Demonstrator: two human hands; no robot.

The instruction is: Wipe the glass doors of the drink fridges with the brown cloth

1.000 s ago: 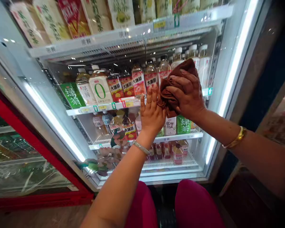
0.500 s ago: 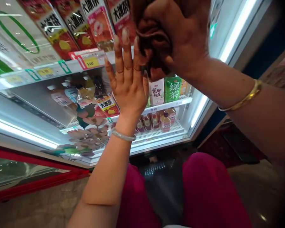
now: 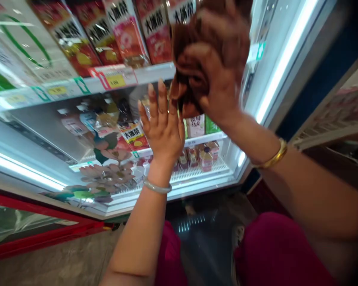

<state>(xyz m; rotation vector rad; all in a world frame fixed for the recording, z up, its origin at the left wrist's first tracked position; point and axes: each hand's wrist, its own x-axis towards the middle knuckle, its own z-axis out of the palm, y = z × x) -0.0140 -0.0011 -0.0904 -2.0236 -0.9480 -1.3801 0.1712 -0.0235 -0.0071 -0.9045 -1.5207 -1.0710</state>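
My left hand (image 3: pixel 165 129) is raised with its fingers stretched out and nothing in them; it looks flat against a glass door, though contact is hard to confirm. A pale bangle (image 3: pixel 157 186) circles that wrist. In my right hand (image 3: pixel 222 85) is a bunched brown cloth (image 3: pixel 191 77), held high just right of the left fingertips. That hand is smeared by motion, and a gold bangle (image 3: pixel 271 155) sits on its wrist. Behind both hands stand drink cartons (image 3: pixel 153 33) on a cooler shelf (image 3: pixel 155 73).
Lower shelves hold bottles (image 3: pixel 207 159) and a green carton (image 3: pixel 211 125). A lotus decal (image 3: pixel 109 171) shows at left centre. A lit strip (image 3: pixel 286 63) runs up the cooler's right side. A red-framed panel (image 3: pixel 47 234) is at lower left.
My right hand has moved down and left with the brown cloth. My left hand sits slightly lower in view, still spread. The view has shifted a little.
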